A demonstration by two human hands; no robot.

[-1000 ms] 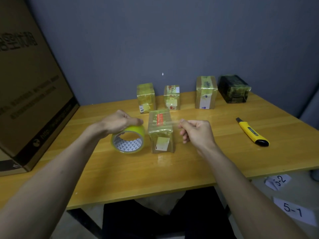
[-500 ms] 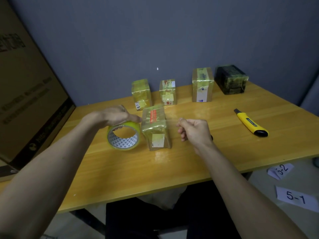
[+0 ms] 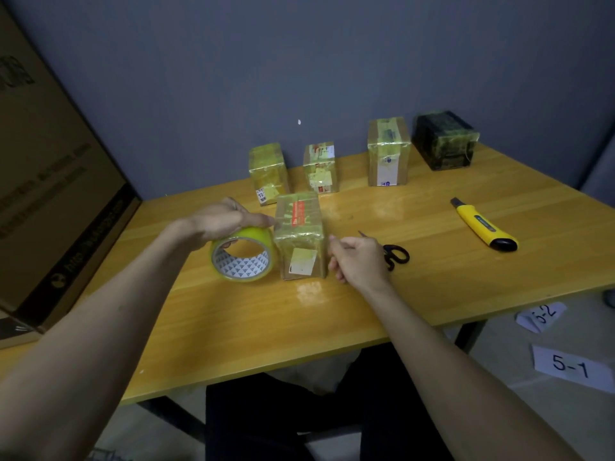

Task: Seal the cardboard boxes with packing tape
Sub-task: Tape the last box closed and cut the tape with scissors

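A small cardboard box (image 3: pixel 299 234) wrapped in yellowish tape stands upright at the table's middle, with a red label on top. My left hand (image 3: pixel 223 221) grips the yellow tape roll (image 3: pixel 244 257) just left of the box, fingertips touching the box's top left edge. A clear strip of tape runs from the roll over the box top. My right hand (image 3: pixel 357 257) pinches the strip's free end low beside the box's right face.
Three taped boxes (image 3: pixel 268 173) (image 3: pixel 321 168) (image 3: pixel 387 156) and a black one (image 3: pixel 444 139) line the back of the wooden table (image 3: pixel 432 277). Black scissors (image 3: pixel 394 254) lie behind my right hand. A yellow utility knife (image 3: pixel 484 224) lies right. A big carton (image 3: pixel 50 194) stands left.
My right hand has pulled the tape end downward, from box-top height to the box's right side. The scissors have come into view. My left hand stays on the roll.
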